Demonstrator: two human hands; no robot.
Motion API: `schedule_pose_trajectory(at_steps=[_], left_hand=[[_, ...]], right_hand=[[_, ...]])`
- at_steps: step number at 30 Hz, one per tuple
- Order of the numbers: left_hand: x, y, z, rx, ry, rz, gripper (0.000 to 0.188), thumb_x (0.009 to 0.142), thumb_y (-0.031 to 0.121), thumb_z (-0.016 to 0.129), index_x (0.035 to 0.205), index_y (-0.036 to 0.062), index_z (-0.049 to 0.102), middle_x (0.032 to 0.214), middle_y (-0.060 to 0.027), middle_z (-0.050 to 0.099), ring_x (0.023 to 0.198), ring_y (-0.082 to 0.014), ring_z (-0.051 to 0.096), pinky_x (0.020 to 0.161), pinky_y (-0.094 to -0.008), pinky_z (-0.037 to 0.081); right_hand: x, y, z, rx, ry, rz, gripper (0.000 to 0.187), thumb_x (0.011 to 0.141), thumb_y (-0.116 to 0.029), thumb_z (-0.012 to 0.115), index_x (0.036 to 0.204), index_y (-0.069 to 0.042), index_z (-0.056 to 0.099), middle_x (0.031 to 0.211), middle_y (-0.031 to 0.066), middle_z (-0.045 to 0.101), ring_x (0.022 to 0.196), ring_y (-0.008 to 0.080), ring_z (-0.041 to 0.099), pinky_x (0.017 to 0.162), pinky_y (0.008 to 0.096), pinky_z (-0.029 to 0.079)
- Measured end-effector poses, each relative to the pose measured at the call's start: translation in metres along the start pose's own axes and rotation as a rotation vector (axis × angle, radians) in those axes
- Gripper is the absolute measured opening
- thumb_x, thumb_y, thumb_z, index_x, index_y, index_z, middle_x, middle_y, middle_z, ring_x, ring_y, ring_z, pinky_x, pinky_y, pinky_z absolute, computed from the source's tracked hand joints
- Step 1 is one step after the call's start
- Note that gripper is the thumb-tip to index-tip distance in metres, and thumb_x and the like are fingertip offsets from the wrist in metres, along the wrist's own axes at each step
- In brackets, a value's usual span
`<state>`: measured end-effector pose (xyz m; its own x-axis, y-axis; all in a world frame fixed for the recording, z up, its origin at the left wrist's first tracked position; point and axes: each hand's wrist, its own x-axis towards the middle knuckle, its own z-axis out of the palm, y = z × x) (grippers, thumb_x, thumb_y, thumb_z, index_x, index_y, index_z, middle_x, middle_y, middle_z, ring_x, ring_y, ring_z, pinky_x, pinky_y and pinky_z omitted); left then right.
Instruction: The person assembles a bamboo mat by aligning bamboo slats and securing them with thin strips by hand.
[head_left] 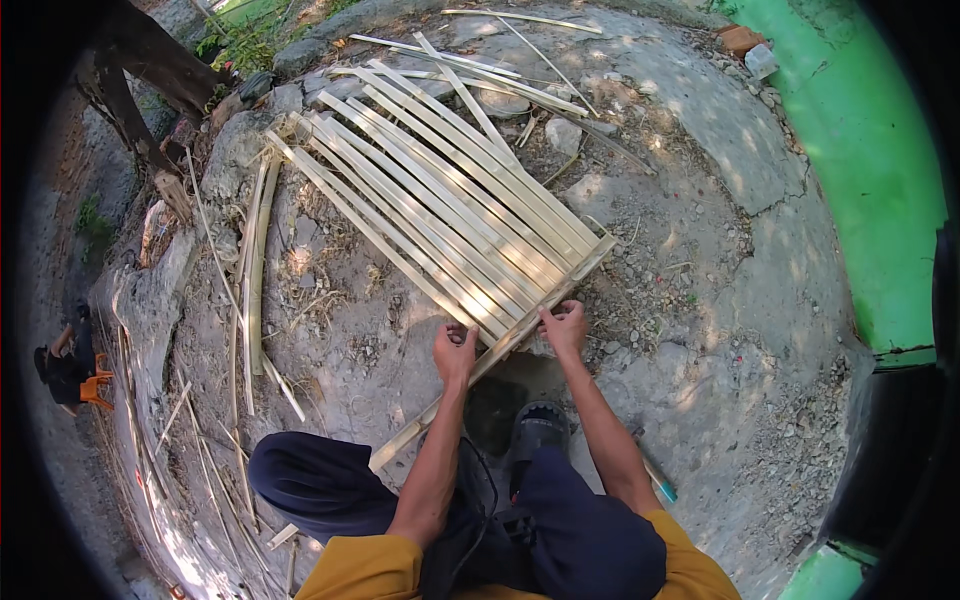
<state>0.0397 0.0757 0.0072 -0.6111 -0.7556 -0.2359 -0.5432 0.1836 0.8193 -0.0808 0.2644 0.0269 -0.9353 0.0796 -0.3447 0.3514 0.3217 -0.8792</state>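
Observation:
Pale bamboo slats [450, 215] lie side by side with gaps between them, slanting from far left down toward me. A long bamboo crosspiece [425, 420] runs across their near ends, its lower part passing beside my left knee. My left hand [456, 352] is closed, fingers curled at the near end of the leftmost slat, and seems to pinch it. My right hand [563, 327] has thumb and fingers closed on the crosspiece farther up to the right. The fingertips of both hands are partly hidden.
Loose bamboo strips [256, 270] lie on the rough ground at left, more at the far side. A tool with a teal end [667, 491] is by my right forearm. A tree trunk [150, 70], a green wall [850, 150] and a person near an orange chair [97, 383] surround the spot.

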Motion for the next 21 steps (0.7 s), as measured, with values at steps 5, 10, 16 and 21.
schedule_pose_trajectory(at_steps=[5,10,16,21], left_hand=[[0.015,0.006,0.011,0.037,0.125,0.086,0.048,0.075,0.029,0.087,0.105,-0.0043,0.069,0.092,-0.0119,0.068,0.08,-0.0227,0.063,0.077,-0.0382,0.054],[0.044,-0.011,0.011,-0.008,0.109,0.0,0.048,0.072,0.03,0.089,0.103,-0.0008,0.068,0.099,-0.0165,0.065,0.09,-0.0309,0.062,0.085,-0.0433,0.051],[0.049,0.008,0.022,-0.053,0.022,-0.046,0.046,0.071,0.03,0.09,0.097,-0.0023,0.072,0.095,-0.0155,0.072,0.091,-0.0275,0.067,0.086,-0.041,0.052],[0.065,0.017,0.033,-0.003,-0.009,0.024,0.043,0.069,0.03,0.092,0.092,-0.0006,0.072,0.089,-0.0109,0.073,0.086,-0.0231,0.068,0.085,-0.0381,0.052]], right_hand=[[0.008,0.003,-0.005,0.079,0.016,0.044,0.051,0.084,-0.019,0.082,0.115,0.002,0.047,0.068,0.0125,0.071,0.053,0.0176,0.069,0.048,0.0308,0.054],[0.008,-0.005,0.005,0.057,0.015,0.033,0.051,0.082,-0.017,0.081,0.116,0.002,0.048,0.064,0.0113,0.07,0.051,0.017,0.068,0.049,0.0306,0.054],[0.036,-0.002,-0.007,0.034,0.07,0.002,0.052,0.08,-0.016,0.081,0.117,0.003,0.049,0.064,0.0112,0.069,0.051,0.0172,0.067,0.048,0.0301,0.052],[0.057,-0.017,-0.011,0.039,0.081,-0.008,0.053,0.08,-0.015,0.081,0.119,0.003,0.05,0.063,0.0103,0.068,0.05,0.0176,0.067,0.047,0.0304,0.051]])
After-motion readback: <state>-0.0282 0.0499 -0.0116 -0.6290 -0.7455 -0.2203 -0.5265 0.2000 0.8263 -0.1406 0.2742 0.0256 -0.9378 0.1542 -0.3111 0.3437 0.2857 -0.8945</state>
